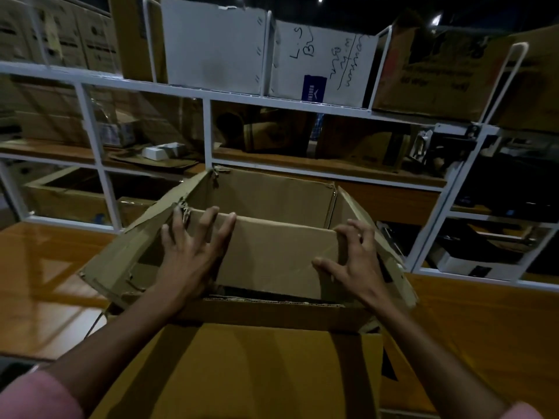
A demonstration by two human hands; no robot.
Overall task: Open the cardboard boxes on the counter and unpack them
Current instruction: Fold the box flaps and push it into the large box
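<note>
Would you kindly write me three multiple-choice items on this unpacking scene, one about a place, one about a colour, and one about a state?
1. Where does the open brown cardboard box stand?
A. on the wooden counter, before the white metal shelf frame
B. on the floor
C. on the top shelf

2. What colour is the handwritten board on the top shelf?
A. red
B. white
C. green

3. What do the left hand and right hand do?
A. hang idle
B. both hold a knife
C. lie with spread fingers on the inner brown cardboard panel

Answers: 1 A, glossy wood surrounds the box; 2 B, dark writing on white; 3 C, both hands touch the panel.
</note>
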